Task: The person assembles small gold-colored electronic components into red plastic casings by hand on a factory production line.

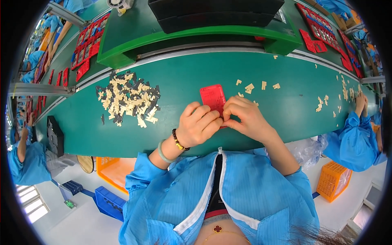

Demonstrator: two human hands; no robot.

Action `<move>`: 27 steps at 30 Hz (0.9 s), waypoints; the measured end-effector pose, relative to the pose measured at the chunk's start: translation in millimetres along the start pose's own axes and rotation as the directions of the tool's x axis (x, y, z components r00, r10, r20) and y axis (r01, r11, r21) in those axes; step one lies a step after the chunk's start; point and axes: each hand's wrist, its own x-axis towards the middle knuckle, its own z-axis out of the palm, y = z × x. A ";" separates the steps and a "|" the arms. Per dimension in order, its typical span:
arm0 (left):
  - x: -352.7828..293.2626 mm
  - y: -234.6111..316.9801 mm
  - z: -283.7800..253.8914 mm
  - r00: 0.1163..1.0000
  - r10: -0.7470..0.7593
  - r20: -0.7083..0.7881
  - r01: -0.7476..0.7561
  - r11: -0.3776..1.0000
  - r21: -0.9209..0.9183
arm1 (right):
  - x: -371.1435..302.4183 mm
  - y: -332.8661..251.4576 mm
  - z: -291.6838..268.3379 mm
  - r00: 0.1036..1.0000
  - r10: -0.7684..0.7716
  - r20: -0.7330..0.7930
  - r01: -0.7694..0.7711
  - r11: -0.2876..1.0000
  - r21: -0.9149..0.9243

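Centrally, one red case (pixel 212 96) over one green table (pixel 175 77).
The left hand (pixel 200 123), curled, grips its lower part; the right hand (pixel 247 118) pinches close beside, any held piece hidden from me. One cream-and-dark heap (pixel 130 98) lies left; at least five cream pieces (pixel 263 85) lie beyond.

On the table (pixel 175 81), a pile of pieces (pixel 127 98) lay left of the case (pixel 212 94), which was partly covered by the left hand (pixel 199 125) and right hand (pixel 248 118), loose pieces (pixel 264 85) lay to its right, and behind them all a shelf (pixel 228 31) carried a box (pixel 216 15).
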 end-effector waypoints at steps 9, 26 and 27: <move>3.7 -6.6 -5.0 0.957 -0.273 0.098 0.276 0.961 -0.017 | -20.0 17.6 -5.1 0.997 0.054 -0.048 -0.065 0.961 -0.269; 3.4 -27.2 -4.6 0.776 -0.629 0.045 0.624 0.756 -0.195 | 33.8 39.5 26.3 0.915 -0.144 -0.376 -0.005 0.929 -0.369; -2.5 -23.2 -2.2 0.845 -0.513 0.152 0.532 0.837 -0.131 | 31.4 53.7 28.0 0.915 0.212 -0.345 -0.192 0.977 0.091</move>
